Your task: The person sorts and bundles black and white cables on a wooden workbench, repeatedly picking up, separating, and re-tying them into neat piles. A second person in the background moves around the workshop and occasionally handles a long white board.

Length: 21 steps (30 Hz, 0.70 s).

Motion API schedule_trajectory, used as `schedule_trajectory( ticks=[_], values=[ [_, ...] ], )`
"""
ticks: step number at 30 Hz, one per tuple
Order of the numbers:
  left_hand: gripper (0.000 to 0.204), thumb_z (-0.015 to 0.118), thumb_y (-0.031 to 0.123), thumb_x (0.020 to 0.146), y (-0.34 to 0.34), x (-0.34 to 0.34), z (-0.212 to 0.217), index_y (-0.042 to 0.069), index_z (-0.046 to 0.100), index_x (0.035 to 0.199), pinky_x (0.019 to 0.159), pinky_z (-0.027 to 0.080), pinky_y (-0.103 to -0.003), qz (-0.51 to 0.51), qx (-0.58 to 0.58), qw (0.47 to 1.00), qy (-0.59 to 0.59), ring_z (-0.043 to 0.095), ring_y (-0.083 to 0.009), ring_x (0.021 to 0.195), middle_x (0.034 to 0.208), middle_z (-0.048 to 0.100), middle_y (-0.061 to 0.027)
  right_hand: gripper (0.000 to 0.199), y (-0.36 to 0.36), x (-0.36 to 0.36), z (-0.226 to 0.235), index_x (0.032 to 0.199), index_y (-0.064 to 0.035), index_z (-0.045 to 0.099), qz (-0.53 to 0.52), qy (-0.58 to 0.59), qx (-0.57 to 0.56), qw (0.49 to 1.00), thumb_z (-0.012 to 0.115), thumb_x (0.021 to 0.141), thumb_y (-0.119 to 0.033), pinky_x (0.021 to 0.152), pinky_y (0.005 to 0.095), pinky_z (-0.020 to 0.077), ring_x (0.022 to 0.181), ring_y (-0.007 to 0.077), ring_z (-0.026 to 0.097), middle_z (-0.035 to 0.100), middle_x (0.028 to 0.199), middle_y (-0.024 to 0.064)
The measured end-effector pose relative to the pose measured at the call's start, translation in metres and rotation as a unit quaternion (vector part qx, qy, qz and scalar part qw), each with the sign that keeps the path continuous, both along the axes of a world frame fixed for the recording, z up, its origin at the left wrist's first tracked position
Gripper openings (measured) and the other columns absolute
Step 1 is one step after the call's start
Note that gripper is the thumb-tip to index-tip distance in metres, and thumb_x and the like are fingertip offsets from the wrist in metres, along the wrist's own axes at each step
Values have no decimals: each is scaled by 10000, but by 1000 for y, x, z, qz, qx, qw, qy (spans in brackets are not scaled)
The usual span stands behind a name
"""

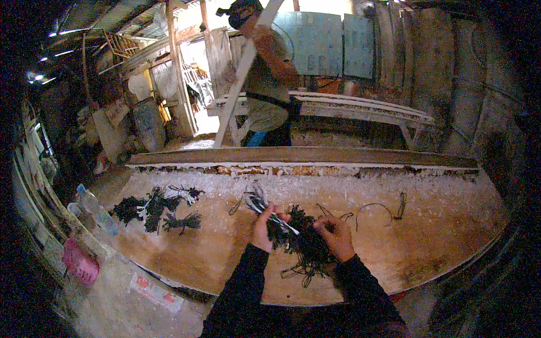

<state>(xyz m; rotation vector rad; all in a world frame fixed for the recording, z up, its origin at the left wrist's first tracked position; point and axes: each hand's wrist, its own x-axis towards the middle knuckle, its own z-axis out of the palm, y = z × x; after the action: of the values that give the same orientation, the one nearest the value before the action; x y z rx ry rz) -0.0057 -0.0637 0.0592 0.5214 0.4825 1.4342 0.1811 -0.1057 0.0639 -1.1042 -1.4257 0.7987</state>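
Observation:
My left hand (pixel 261 230) is closed around a bundle of black and white cords (pixel 257 201), whose loose ends fan out beyond the fingers. To its right, my right hand (pixel 337 236) has its fingers pinched together over a heap of black cords (pixel 311 252). Whatever lies between those fingertips is too small to make out. The heap spreads on the wooden table (pixel 225 267) between and below my hands, with a few loops trailing toward the near edge. More tied bunches of black and white cords (pixel 153 207) lie at the left of the table.
Thin loose strands (pixel 374 206) lie right of my hands. A clear plastic bottle (pixel 100 213) lies at the table's left edge, above a pink plastic basket (pixel 81 261). Beyond the table's raised far edge, another person (pixel 267 73) stands by a long white bench (pixel 360 108), behind a slanted pole.

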Motion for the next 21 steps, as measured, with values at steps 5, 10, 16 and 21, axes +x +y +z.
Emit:
schedule_trajectory(
  ticks=[5,10,16,21],
  values=[
    [178,575,219,836,14,-37,8,117,488,719,573,480,-308,90,15,993,-77,500,-141,535,597,496,0,143,6,8,-4,870,-35,622,-15,-92,27,995,614,728,-21,763,301,466,851,208,589,622,920,101],
    [168,570,205,840,17,-40,5,118,483,725,540,457,-304,131,7,988,-86,488,-137,526,599,486,4,345,0,2,-4,913,-136,651,-16,-419,90,903,589,617,32,870,410,428,1011,329,521,558,1080,163],
    [218,589,274,827,11,-25,16,124,479,713,582,442,-292,33,18,999,2,508,-135,590,622,484,14,311,-2,8,3,891,-138,662,-34,-407,77,910,611,624,13,833,394,437,958,328,542,575,1033,143],
    [218,595,268,824,31,-2,37,112,484,720,582,449,-305,-39,37,998,-22,505,-144,569,627,480,-3,213,20,28,11,874,-92,656,7,-246,83,966,654,674,-16,766,333,454,869,249,573,597,958,105]
  ],
)
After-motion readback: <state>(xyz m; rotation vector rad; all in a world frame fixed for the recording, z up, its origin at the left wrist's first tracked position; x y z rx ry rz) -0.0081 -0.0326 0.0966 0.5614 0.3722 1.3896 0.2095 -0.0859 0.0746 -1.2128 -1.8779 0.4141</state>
